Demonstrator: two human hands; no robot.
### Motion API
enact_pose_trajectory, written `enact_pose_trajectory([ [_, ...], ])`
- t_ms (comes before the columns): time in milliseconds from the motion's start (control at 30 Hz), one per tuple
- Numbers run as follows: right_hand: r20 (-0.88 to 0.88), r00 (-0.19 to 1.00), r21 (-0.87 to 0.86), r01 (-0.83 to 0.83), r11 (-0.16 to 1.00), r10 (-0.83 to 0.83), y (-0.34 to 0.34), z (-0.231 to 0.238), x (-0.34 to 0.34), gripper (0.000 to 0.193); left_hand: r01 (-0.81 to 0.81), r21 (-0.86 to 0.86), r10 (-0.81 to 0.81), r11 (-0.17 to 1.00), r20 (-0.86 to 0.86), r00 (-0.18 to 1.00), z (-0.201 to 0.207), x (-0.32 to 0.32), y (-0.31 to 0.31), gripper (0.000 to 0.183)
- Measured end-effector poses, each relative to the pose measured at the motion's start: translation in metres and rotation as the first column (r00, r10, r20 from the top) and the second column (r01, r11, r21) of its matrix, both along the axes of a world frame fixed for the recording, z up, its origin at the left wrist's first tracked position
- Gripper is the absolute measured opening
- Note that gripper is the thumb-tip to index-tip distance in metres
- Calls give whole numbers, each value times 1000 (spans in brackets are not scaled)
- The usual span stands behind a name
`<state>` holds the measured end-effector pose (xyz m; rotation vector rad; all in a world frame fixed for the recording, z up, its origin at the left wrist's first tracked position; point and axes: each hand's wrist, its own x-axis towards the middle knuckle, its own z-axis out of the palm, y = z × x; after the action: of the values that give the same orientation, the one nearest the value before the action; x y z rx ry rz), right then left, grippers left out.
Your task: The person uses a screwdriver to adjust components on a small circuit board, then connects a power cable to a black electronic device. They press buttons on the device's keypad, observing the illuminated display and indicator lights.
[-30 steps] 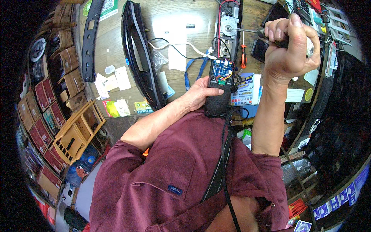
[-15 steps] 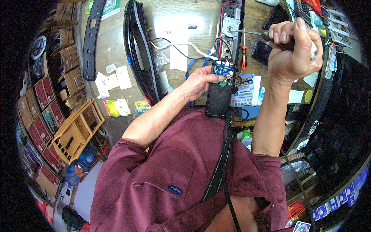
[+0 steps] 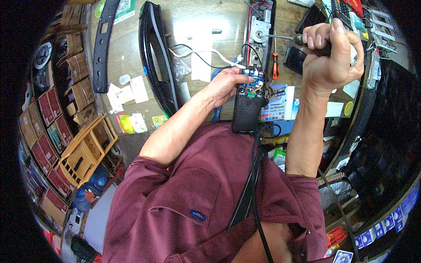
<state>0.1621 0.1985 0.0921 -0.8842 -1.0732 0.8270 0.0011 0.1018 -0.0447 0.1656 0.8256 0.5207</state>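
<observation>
From my remote seat I see a wooden table (image 3: 131, 55), with the wearer's maroon shirt (image 3: 184, 188) below. The long black open device (image 3: 246, 109) lies at the table's near edge, its lower end by the shirt; a black curved casing (image 3: 150, 61) sits to its left. The right hand (image 3: 332, 57) has its fingers curled tight around a screwdriver (image 3: 298, 40), whose shaft reaches the device's metal mechanism (image 3: 258, 27). The left hand (image 3: 226, 85) lays its thumb over a blue circuit board (image 3: 259, 75); I can't tell whether its fingers pinch it. Labels I spot: a blue-yellow printed leaflet (image 3: 274, 104), a green-white square-code card (image 3: 124, 12) and a navy pocket tag (image 3: 197, 215).
</observation>
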Motion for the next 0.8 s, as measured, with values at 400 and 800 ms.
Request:
enact_pose_trajectory([
  [400,-51,998,38,-24,999,26,-2,0,2,11,-29,16,29,999,1,1000,-14,7,-6,19],
  [800,523,796,-689,185,701,305,-79,24,60,18,-144,83,148,986,-45,988,-2,-7,-45,35],
])
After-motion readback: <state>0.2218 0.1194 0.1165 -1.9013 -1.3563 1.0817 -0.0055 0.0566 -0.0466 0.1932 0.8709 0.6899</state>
